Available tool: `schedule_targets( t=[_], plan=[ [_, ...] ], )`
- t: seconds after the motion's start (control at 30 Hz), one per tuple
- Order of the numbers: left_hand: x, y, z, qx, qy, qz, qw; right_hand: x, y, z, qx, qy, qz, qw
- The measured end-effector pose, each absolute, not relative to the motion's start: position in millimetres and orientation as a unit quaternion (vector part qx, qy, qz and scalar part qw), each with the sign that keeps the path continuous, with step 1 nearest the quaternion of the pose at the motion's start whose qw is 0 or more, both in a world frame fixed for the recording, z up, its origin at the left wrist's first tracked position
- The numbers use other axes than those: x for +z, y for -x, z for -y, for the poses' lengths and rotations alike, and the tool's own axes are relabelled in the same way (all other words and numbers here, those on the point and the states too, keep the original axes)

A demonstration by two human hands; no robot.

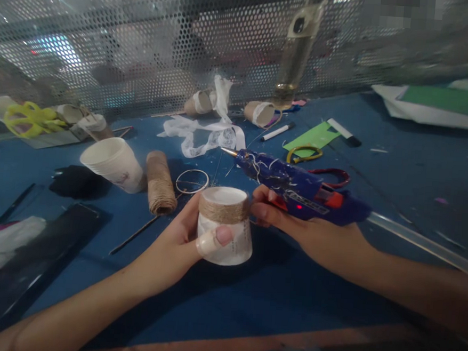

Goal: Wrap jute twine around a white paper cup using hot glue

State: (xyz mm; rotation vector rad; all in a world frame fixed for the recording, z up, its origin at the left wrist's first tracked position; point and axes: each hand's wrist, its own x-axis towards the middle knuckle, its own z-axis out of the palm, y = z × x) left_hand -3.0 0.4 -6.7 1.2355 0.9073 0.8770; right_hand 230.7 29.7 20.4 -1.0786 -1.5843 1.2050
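My left hand (181, 238) grips an upturned white paper cup (225, 231) above the blue table (249, 299). A band of brown twine is wound round the cup's upper part, and my bandaged thumb presses its front. My right hand (295, 222) is closed round a blue hot glue gun (297, 186), its metal tip pointing left and away from the cup. A clear glue stick (421, 242) sticks out of the gun's back. The fingertips of my right hand touch the cup's right side.
A second white cup (112, 163) lies tilted beside a twine spool (160, 182) and a wire ring (192, 181). White lace ribbon (205, 133), wrapped rolls, a marker (277, 132), green paper (312, 136), red-handled scissors (332, 177) and yellow scissors (29, 118) lie farther back. A perforated metal screen stands behind.
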Motion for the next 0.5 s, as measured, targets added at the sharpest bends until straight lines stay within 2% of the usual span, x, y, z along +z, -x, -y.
schedule_targets(
  t=[0.3,0.5],
  plan=[
    [-7.8,4.2,-0.2,0.390,-0.538,-0.387,0.640,15.5,-229.8,-28.6,0.480,0.429,0.620,0.449],
    [-5.9,2.2,-0.5,0.399,-0.510,-0.399,0.649,23.9,-228.3,-27.1,0.428,0.453,0.653,0.432]
  ],
)
